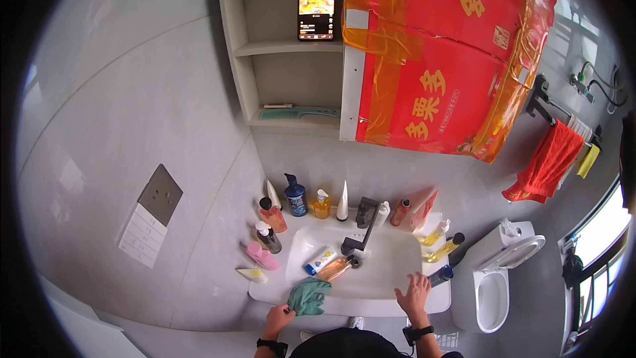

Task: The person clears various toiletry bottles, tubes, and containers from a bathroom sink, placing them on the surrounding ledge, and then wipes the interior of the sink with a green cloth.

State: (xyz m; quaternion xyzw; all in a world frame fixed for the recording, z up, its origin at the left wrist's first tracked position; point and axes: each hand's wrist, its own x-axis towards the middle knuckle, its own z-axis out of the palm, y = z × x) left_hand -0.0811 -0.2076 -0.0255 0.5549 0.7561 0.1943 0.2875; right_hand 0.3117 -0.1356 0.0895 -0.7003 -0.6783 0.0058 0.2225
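Note:
A green cloth (309,297) lies over the front left rim of the white washbasin (392,263), its near corner pinched by my left hand (279,317). My right hand (413,292) is at the basin's front right rim, fingers spread and holding nothing. Inside the basin, a white tube with a blue cap (321,260) and an orange bottle with a black pump (336,269) lie side by side, left of the drain. The black faucet (365,226) reaches over them. A dark blue bottle (440,276) leans just right of my right hand.
Several bottles and tubes line the counter, among them a blue pump bottle (296,196) and a pink tube (262,256). Above are open shelves (288,48) with a phone (316,6), beside a cabinet covered in red cardboard (437,59). A toilet (493,293) stands right.

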